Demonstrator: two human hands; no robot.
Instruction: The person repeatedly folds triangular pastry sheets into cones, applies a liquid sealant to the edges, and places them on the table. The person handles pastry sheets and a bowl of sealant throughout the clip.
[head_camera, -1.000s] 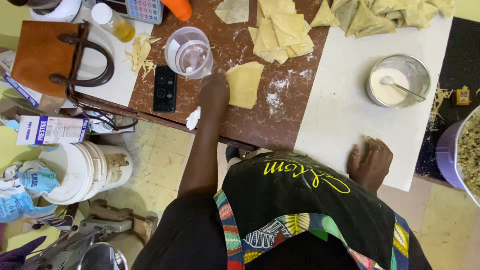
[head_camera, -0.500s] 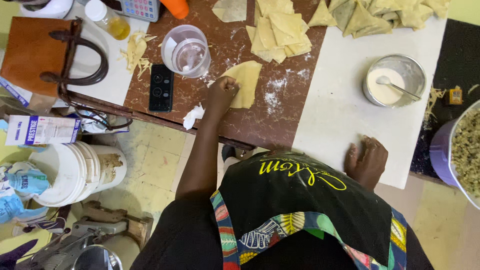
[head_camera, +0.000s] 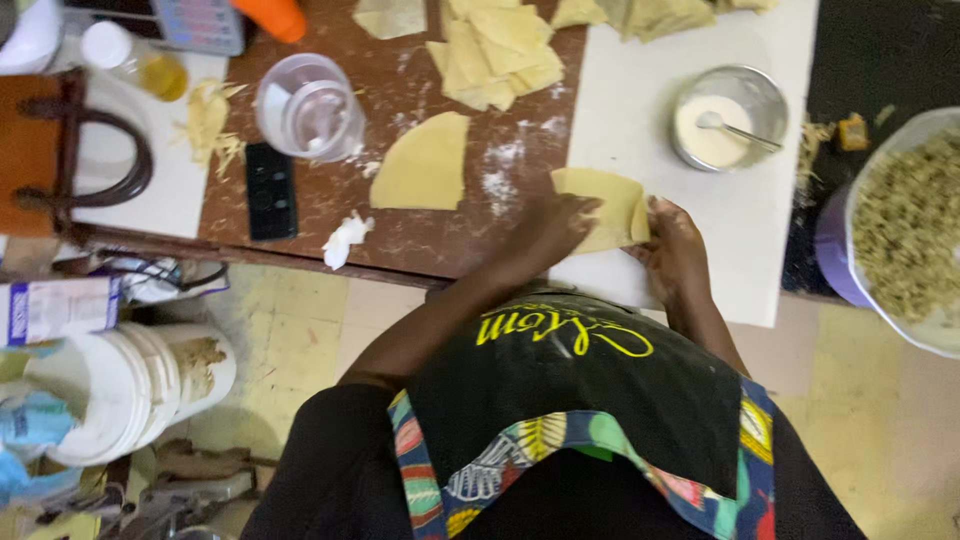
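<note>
Both of my hands grip one thin yellow dough sheet (head_camera: 610, 205) over the near edge of the white board (head_camera: 640, 110). My left hand (head_camera: 555, 225) pinches its left side and my right hand (head_camera: 672, 240) holds its right edge. A second half-round dough sheet (head_camera: 425, 165) lies flat on the brown table (head_camera: 400, 90) to the left. A stack of cut dough pieces (head_camera: 500, 50) sits further back, and several folded pastries (head_camera: 650, 15) lie at the board's far end.
A metal bowl of white paste with a spoon (head_camera: 725, 125) stands on the board. A large bowl of crumbly filling (head_camera: 905, 220) is at right. A clear jug (head_camera: 305, 110), black remote (head_camera: 270, 190), oil bottle (head_camera: 140, 60) and brown handbag (head_camera: 60, 150) sit left. White buckets (head_camera: 120, 385) stand on the floor.
My left hand lifted a dough sheet off the brown table and carried it right to the white board. My right hand rose from the board's edge and took its other side.
</note>
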